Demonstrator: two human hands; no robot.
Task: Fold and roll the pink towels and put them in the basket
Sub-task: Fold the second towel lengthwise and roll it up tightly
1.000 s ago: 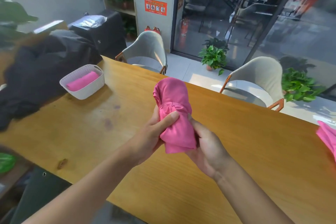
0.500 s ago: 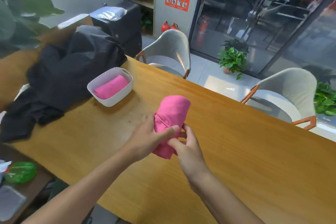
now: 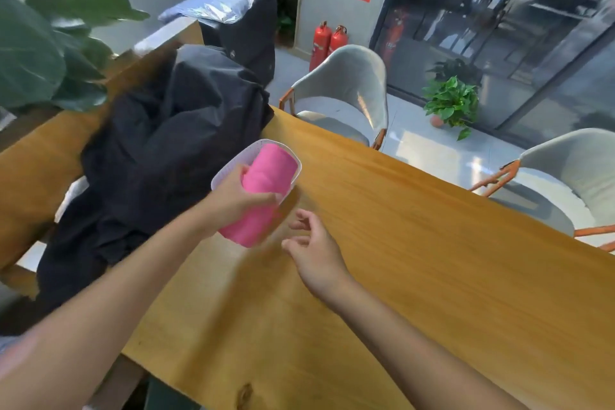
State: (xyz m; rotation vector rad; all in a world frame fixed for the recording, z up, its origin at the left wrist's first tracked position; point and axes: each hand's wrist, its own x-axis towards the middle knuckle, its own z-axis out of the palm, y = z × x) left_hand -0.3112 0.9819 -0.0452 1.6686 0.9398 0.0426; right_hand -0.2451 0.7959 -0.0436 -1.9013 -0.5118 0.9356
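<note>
Left hand (image 3: 237,198) grips rolled pink towel (image 3: 263,196) — right hand (image 3: 314,251) free.

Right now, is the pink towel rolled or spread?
Rolled: the left hand grips the pink towel as a tight cylinder.

One rolled pink cloth towel (image 3: 263,190), one white perforated plastic basket (image 3: 223,174), two grey shell chairs (image 3: 349,90) (image 3: 565,176), two red fire extinguishers (image 3: 322,43) (image 3: 337,40) — and one black crumpled garment (image 3: 159,143).

Single head-worn view, forward and down, close over table (image 3: 432,243)
</note>
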